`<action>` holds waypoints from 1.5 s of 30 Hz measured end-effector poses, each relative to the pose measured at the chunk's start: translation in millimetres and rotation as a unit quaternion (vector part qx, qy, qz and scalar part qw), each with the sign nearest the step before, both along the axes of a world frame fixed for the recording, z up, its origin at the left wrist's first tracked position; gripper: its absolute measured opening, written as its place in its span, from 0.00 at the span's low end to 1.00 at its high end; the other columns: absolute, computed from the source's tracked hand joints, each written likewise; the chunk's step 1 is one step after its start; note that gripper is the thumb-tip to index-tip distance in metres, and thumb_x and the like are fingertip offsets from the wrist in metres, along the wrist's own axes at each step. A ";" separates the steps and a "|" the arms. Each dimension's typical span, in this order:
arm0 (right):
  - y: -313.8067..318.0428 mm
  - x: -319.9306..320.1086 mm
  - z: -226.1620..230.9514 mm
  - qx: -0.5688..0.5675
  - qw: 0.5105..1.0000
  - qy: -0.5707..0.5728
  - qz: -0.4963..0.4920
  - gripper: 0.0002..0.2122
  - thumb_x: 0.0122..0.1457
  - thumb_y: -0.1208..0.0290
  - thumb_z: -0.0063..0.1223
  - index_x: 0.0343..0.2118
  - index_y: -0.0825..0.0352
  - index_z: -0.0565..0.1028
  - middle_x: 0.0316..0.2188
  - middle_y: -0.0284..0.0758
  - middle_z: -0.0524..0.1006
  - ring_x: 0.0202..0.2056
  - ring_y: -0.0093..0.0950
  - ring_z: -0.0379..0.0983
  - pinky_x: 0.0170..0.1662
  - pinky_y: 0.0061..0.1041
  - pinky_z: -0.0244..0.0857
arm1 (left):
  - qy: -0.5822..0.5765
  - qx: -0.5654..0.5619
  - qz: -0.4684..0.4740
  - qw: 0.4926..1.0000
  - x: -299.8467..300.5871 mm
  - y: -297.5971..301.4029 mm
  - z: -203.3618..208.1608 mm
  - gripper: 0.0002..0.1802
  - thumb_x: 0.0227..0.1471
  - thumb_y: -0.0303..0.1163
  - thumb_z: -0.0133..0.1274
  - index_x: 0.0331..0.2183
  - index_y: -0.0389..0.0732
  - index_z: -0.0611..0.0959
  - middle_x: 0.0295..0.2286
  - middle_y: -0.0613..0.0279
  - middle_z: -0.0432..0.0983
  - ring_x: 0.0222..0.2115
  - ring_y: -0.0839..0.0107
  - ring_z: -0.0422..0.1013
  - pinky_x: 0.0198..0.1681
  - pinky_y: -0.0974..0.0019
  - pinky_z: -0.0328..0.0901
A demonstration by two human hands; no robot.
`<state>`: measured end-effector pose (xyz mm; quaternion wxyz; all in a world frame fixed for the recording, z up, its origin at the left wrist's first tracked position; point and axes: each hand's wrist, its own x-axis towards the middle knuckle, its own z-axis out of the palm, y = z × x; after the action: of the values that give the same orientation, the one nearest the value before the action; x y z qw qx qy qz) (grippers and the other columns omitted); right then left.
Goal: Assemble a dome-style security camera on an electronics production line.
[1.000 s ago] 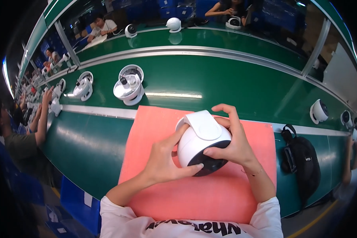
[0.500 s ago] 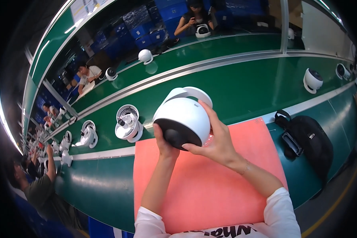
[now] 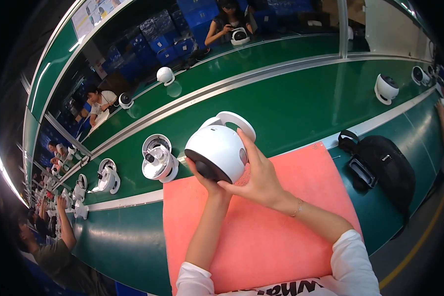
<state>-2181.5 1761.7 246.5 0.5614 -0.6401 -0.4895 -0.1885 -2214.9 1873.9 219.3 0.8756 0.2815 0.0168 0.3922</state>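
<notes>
Both my hands hold a round white device [image 3: 219, 145] with a black domed front and a curved white stand at its far side. It is lifted above the far part of a pink foam mat [image 3: 281, 241]. My left hand [image 3: 208, 181] cups it from below at the black front. Wrapped round its right side is my right hand [image 3: 262, 180], fingers along the shell and thumb near the lower black rim. The black face is tilted down toward the left.
An opened white housing [image 3: 160, 160] stands just left of the mat on the green conveyor [image 3: 281, 108]. Another opened housing [image 3: 107, 176] is farther left. Finished-looking units [image 3: 387, 90] stand at right. A black bag [image 3: 387, 170] lies right of the mat. Co-workers sit across and at left.
My hands have turned the device slightly; its black front now faces more to the left and shows less. The whole view has shifted a little.
</notes>
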 end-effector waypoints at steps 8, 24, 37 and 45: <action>10.2 8.9 -2.7 -0.032 0.995 0.064 0.076 0.44 0.37 0.63 0.65 0.58 0.66 0.51 0.46 0.47 0.68 0.40 0.38 0.71 0.43 0.31 0.67 | 0.071 -0.015 0.056 0.996 -11.2 2.1 7.7 0.42 0.46 0.68 0.37 0.53 0.48 0.62 0.51 0.61 0.59 0.51 0.62 0.60 0.53 0.58 0.58; 23.9 18.3 -3.9 0.042 0.919 0.225 0.321 0.48 0.37 0.39 0.60 0.57 0.65 0.54 0.53 0.36 0.60 0.55 0.30 0.56 0.56 0.29 0.51 | 0.061 0.495 0.060 0.865 -76.0 53.0 26.3 0.50 0.31 0.42 0.66 0.53 0.31 0.60 0.48 0.50 0.63 0.50 0.61 0.62 0.49 0.61 0.61; 39.0 41.1 -27.3 0.179 0.574 0.721 0.345 0.33 0.53 0.38 0.36 0.55 0.58 0.58 0.53 0.42 0.60 0.50 0.43 0.62 0.47 0.42 0.67 | 0.205 -0.155 0.056 0.965 -89.8 151.7 -12.2 0.30 0.43 0.36 0.52 0.49 0.39 0.63 0.44 0.56 0.57 0.44 0.69 0.59 0.44 0.61 0.61; 46.5 67.3 -50.4 0.176 0.712 0.658 0.171 0.31 0.51 0.59 0.56 0.54 0.64 0.54 0.50 0.42 0.57 0.53 0.40 0.57 0.55 0.41 0.59 | 0.105 -0.127 0.078 0.983 -56.5 187.9 -87.6 0.27 0.52 0.27 0.47 0.52 0.36 0.58 0.50 0.50 0.56 0.53 0.58 0.57 0.57 0.58 0.54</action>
<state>-2114.2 1808.2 196.1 0.8664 -0.3978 -0.0557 0.2966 -2271.4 2061.8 131.7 0.8642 0.2052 0.1805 0.4226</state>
